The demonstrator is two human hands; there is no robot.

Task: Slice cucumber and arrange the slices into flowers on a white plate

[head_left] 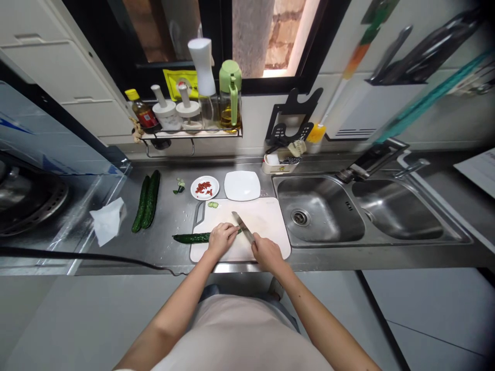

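A dark green cucumber (192, 238) lies across the left side of the white cutting board (266, 216), one end reaching past the board's edge. My left hand (221, 240) is closed over its right part, fingers bent near the cut end. My right hand (266, 252) grips the handle of a kitchen knife (243, 225). Its blade slants up and left, right beside the cucumber's end and my left fingertips. A few pale cucumber slices (213, 205) rest at the board's upper left. The knife handle is hidden in my hand.
Behind the board stand a plate of chopped red pieces (204, 187) and a white square plate (242, 185). Two whole cucumbers (147, 201), cucumber scraps (179, 186) and a paper towel (108, 220) lie to the left. A double sink (320, 211) is at right; a condiment rack (193, 135) hangs behind.
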